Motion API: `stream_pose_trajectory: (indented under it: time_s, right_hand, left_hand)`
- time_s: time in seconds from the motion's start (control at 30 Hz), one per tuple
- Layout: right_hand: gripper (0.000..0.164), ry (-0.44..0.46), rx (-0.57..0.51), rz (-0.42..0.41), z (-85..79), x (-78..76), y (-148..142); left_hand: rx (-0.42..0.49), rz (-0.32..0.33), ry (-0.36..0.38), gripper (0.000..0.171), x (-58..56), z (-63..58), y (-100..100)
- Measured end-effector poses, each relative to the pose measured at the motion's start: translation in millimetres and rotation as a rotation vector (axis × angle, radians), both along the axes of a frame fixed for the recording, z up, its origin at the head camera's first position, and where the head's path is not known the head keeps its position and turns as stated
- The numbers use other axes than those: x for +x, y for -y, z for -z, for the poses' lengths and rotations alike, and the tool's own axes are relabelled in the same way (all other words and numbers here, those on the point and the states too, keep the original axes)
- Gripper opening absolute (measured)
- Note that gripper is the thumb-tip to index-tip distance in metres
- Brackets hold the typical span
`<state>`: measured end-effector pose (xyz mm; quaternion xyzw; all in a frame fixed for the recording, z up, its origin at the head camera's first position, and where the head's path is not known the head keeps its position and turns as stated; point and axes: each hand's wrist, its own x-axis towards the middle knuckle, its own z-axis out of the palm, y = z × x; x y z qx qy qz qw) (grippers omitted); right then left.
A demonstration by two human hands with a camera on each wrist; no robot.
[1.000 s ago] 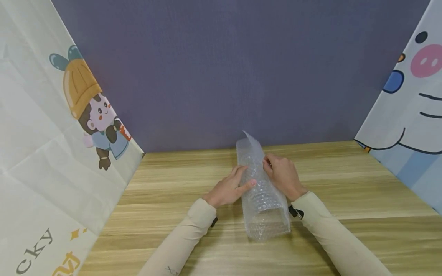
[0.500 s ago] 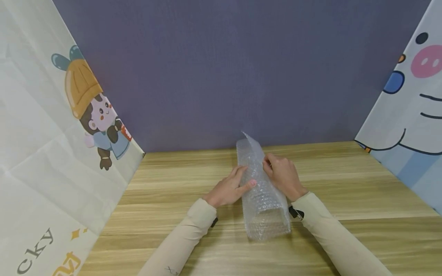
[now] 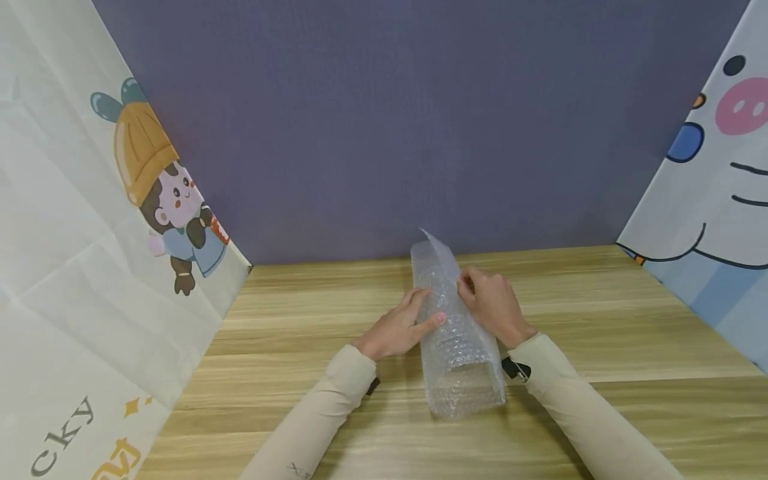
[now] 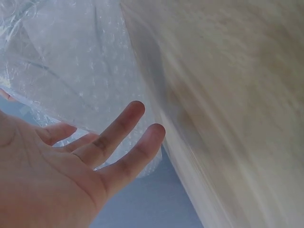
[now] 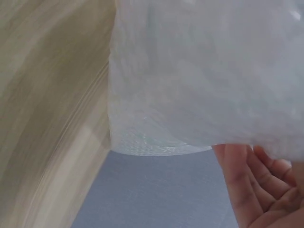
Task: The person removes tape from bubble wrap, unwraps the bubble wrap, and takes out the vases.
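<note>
A sheet of clear bubble wrap (image 3: 459, 347), folded over on itself lengthwise, lies on the wooden table. Its far corner sticks up and its near end gapes. On its left side rests my left hand (image 3: 396, 330), thumb and fingers spread across the plastic. The left wrist view shows that hand's fingers (image 4: 121, 126) fairly straight against the wrap. My right hand (image 3: 495, 307) pinches the wrap's right edge between thumb and curled fingers. In the right wrist view the raised wrap (image 5: 190, 76) partly covers the right hand's fingertips.
The wooden table (image 3: 600, 320) reaches back to a dark purple-grey panel (image 3: 372, 133). White sheets with cartoon prints stand along the left side (image 3: 72, 220) and the right side (image 3: 726, 200).
Both hands and the bubble wrap stay almost exactly where they were. Only the camera view has shifted very slightly.
</note>
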<state>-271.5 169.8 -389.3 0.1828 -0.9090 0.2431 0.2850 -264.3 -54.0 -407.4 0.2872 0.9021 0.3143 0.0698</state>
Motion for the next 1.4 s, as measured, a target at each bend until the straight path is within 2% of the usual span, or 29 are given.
stream_pose_trajectory:
  time_s: [0.2, 0.4, 0.77, 1.0, 1.23, 1.4]
  right_hand:
    - [0.011, 0.012, 0.013, -0.012, -2.1, 1.2, -2]
    - [0.010, 0.072, 0.021, -0.034, -8.5, 1.6, -6]
    - [0.010, 0.220, -0.036, -0.122, -17.7, -2.7, -22]
    - [0.006, 0.274, 0.023, -0.145, -25.9, -1.4, -35]
    - [0.009, 0.312, 0.072, -0.104, -36.0, -1.3, -47]
    - [0.012, 0.339, 0.105, -0.108, -41.0, -0.6, -54]
  left_hand:
    - [0.034, 0.015, 0.029, 0.089, 1.1, -0.2, -4]
    - [0.047, 0.006, 0.072, 0.089, 3.4, -0.8, -7]
    - [0.020, 0.008, 0.051, 0.079, 3.8, 1.1, -9]
    - [0.016, 0.005, 0.056, 0.080, 3.7, 2.8, -10]
    - [0.024, 0.014, 0.047, 0.078, 3.0, 1.9, -11]
    - [0.031, 0.020, 0.051, 0.078, 1.0, 3.1, -11]
